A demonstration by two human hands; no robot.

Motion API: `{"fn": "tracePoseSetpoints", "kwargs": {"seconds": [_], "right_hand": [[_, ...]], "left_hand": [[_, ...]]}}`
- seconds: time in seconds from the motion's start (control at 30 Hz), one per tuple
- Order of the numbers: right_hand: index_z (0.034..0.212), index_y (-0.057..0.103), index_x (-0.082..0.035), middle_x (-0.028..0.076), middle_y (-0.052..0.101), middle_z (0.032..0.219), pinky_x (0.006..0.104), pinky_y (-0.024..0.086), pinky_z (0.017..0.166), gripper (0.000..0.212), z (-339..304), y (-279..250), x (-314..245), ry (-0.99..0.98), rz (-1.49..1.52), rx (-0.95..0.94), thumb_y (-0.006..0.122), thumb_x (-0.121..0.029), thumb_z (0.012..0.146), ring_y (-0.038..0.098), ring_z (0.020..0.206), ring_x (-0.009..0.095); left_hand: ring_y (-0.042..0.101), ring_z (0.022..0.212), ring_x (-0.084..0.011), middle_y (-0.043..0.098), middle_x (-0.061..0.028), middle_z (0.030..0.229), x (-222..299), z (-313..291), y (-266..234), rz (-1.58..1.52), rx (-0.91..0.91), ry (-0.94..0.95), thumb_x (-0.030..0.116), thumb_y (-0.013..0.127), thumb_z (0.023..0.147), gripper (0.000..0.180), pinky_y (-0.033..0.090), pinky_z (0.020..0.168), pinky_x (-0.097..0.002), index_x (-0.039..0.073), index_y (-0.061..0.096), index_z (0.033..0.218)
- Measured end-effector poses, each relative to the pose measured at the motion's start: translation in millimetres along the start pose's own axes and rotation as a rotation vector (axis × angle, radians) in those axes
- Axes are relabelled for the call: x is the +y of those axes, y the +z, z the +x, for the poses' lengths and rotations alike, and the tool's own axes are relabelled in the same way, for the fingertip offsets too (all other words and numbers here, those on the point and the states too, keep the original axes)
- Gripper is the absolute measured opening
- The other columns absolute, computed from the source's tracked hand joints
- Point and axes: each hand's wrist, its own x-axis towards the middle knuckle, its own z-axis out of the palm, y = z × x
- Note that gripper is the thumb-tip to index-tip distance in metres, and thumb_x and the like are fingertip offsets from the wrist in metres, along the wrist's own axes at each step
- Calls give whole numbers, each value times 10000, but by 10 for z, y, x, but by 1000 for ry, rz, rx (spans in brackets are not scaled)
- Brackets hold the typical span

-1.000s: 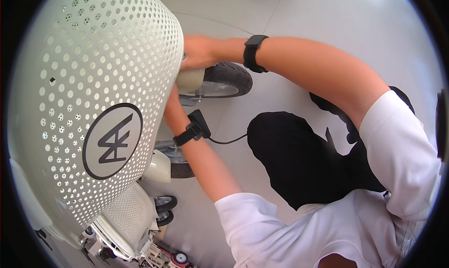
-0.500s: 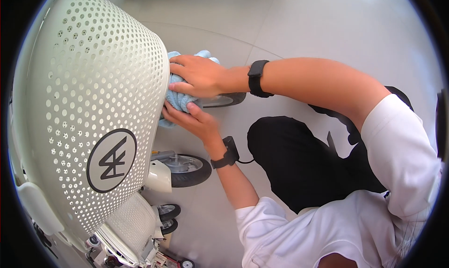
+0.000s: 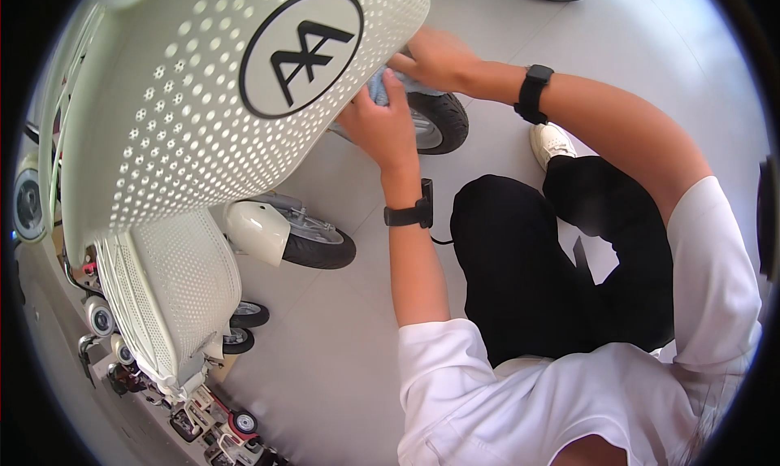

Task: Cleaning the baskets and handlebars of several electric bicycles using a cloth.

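Cloth point(image 3: 376, 89), light blue and bunched, shows at the upper middle of the frame, between the two hands, beside the edge of a cream perforated shell point(image 3: 203, 112). That shell fills the upper left and bears an oval badge point(image 3: 301, 52). The left hand point(image 3: 380, 129) has its thumb up against the cloth, the other fingers mostly hidden by the shell's edge; whether its grip is clenched on the fabric, I cannot tell. The right hand point(image 3: 440, 60) sits just right of it, fingertips at the shell's edge, cloth showing below the palm; its grip cannot be told either. A black-tyred wheel point(image 3: 452, 126) stands just below. Left of centre is a cream fender point(image 3: 257, 231) over another tyre point(image 3: 323, 253), above grey floor point(image 3: 341, 352).
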Motion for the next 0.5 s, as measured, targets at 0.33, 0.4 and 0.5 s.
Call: {"fn": "tracePoseSetpoints", "kwargs": {"seconds": [0.33,0.4,0.5], "right_hand": [[1166,583,13,233,657,1032,415,491,820,431,-603,-217,-610,-4,-47,-452,650,-321,902,630,957,378],[1168,581,17,232,656,1043,405,493,831,439,-604,11,-716,-105,31,-475,652,-325,902,635,962,367],[1186,577,22,229,652,1069,388,493,872,460,-545,459,-1070,-260,106,-489,660,-328,899,639,980,344]], "left_hand": [[622,1016,-323,649,-135,1113,-4,-640,-848,-263,-127,-233,245,686,892,306,486,894,-381,-32,672,1022],[619,1026,-321,648,-134,1118,-46,-742,-1095,-249,-93,-273,241,684,893,305,484,899,-386,-35,672,1022],[614,1050,-317,643,-135,1143,-280,-826,-1578,-131,0,-337,233,673,903,299,482,910,-394,-35,674,1035]]}}
